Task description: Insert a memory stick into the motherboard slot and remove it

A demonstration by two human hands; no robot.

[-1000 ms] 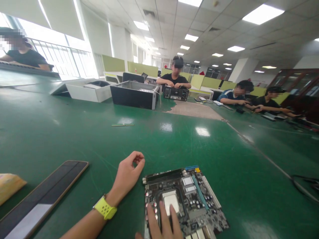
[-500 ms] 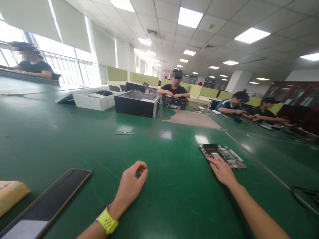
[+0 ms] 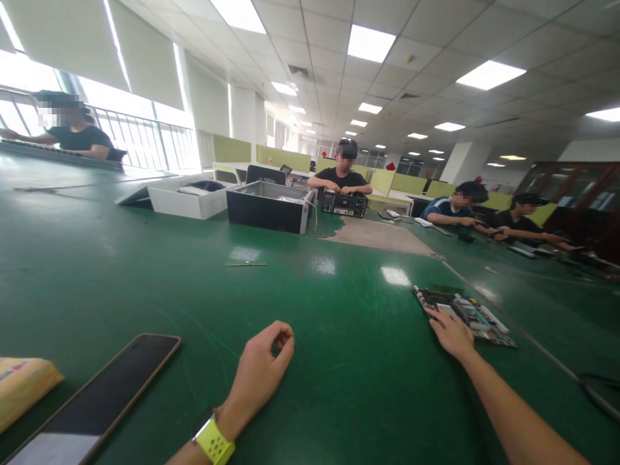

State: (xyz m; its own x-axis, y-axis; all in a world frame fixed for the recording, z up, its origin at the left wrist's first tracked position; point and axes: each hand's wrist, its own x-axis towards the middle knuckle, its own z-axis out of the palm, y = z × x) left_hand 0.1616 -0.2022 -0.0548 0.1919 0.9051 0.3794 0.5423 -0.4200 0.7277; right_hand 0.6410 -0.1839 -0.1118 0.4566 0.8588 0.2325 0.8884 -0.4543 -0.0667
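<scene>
A computer motherboard (image 3: 477, 316) lies on the green tabletop at the right. My right hand (image 3: 453, 332) rests at its near left edge with the fingers stretched out over the board and not wrapped round it. My left hand (image 3: 266, 355), with a yellow-green watch band at the wrist, is held over the table near the middle. Its thumb and fingers are curled together in a pinch. Whether something small sits between them cannot be made out. To its left lies a large dark phone or tablet (image 3: 111, 387) with a pale area at its near end.
A yellow soft packet (image 3: 24, 391) sits at the left edge. A thin rod (image 3: 245, 264) lies farther out. Behind stand an open computer case (image 3: 266, 210) and a white case part (image 3: 191, 201). A person (image 3: 343, 177) handles another case; others sit left and right. A cable (image 3: 598, 394) is at right.
The motherboard has slid to the right and turned slightly, with my right hand moving along with it. My left hand keeps its pinch. The whole view has shifted a little.
</scene>
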